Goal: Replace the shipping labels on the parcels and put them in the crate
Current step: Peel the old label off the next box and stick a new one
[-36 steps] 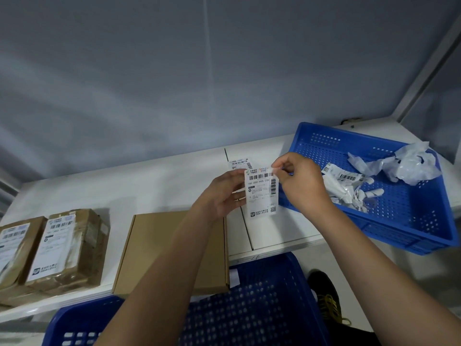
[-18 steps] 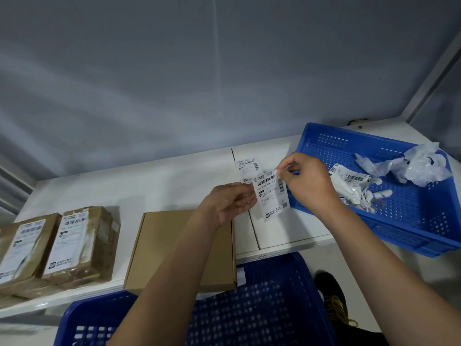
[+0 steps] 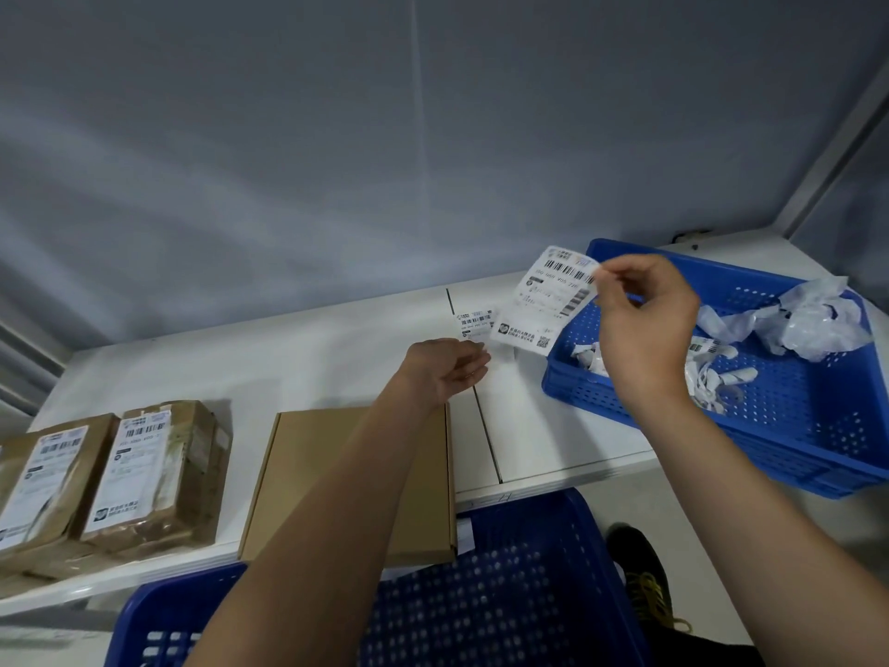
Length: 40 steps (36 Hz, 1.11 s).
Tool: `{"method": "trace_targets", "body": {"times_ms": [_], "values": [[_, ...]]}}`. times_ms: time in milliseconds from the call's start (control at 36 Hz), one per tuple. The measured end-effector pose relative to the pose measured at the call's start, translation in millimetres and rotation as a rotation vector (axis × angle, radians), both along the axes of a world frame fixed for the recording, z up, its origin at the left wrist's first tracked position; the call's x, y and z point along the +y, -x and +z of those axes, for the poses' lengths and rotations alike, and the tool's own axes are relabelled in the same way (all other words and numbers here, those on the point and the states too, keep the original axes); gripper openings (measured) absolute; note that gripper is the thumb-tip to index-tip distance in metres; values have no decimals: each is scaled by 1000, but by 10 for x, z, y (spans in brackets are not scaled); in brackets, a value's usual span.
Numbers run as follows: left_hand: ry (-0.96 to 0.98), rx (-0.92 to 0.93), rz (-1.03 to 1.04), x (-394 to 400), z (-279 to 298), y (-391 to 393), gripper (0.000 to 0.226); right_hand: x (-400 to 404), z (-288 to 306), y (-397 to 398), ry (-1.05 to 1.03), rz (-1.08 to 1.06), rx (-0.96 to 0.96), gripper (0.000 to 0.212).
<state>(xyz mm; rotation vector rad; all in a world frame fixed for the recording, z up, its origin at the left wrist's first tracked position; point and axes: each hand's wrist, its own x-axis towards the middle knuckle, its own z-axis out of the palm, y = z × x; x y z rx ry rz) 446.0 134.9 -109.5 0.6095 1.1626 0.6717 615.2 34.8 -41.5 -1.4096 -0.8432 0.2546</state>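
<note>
shipping label (image 3: 546, 298) pinched at top corner by right hand (image 3: 642, 324) | left hand (image 3: 450, 370) loosely open, holding nothing

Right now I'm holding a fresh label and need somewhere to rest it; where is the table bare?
Bare table lies behind the plain box, and between it and the waste tray. The taped parcels crowd the left edge.

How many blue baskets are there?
2. One blue basket sits on the table's right end, holding crumpled paper scraps. The other blue basket is down in front, below the table edge, partly hidden by the arms.
</note>
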Motion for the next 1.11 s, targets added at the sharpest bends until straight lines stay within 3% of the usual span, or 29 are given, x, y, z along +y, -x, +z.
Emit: {"method": "trace_targets", "body": {"times_ms": [83,194,278,444,611,722,833,1000,1111], "values": [[-19,59,-9,-1,-27,3,11,-2,7,-9,-55,-78,19,5],[-82,131,-20,-20,-45,14,41,-5,14,-27,-104,-152,24,6],[-134,173,-37,-45,-73,19,48,-9,31,-56,-141,-219,41,6],[-245,312,-121,-79,-122,40,37,-1,-2,-96,-149,-331,71,7],[-385,544,-327,-199,-101,52,38,64,-100,-72,-4,-232,80,7],[-489,708,-429,-244,-64,6,27,85,-114,-4,44,-139,96,12],[-445,719,-520,-303,32,5,16,87,-100,60,62,-101,92,23],[-452,687,-488,-362,78,115,38,96,-109,98,113,-33,93,25],[-520,696,-431,-400,152,221,24,111,-141,130,182,36,88,18]]}}
